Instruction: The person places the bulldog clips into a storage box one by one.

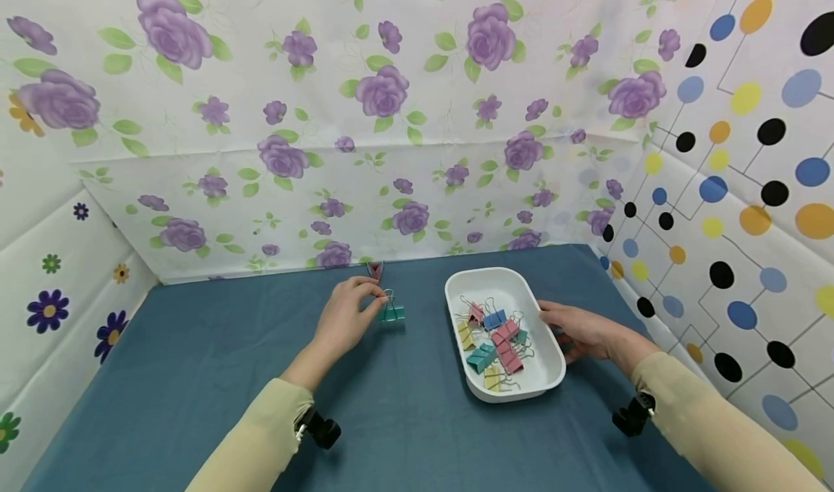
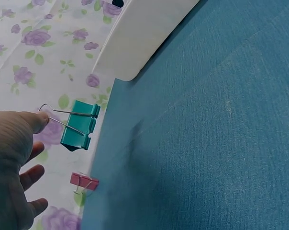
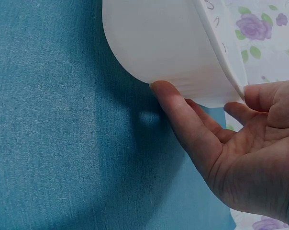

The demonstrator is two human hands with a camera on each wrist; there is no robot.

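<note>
My left hand point(image 1: 348, 315) pinches a teal binder clip point(image 1: 392, 313) by its wire handle, between thumb and fingertips. The left wrist view shows this teal clip point(image 2: 81, 125) hanging from the thumb, with the other fingers spread below it. A small pink binder clip point(image 1: 374, 270) sits close by, at the back edge of the table. My right hand point(image 1: 582, 331) holds the right side of a white plastic tub point(image 1: 552, 362), with fingers at the rim and along the outer wall. Inside lie several binder clips, among them a pink one point(image 1: 510, 358), a blue one point(image 1: 494, 320) and a yellow one point(image 1: 491, 378).
A blue cloth point(image 1: 215, 376) covers the table. Behind it hangs a white sheet with purple flowers point(image 1: 384, 90). A sheet with coloured dots point(image 1: 723, 275) closes the right side, and another with small flowers point(image 1: 65, 289) the left.
</note>
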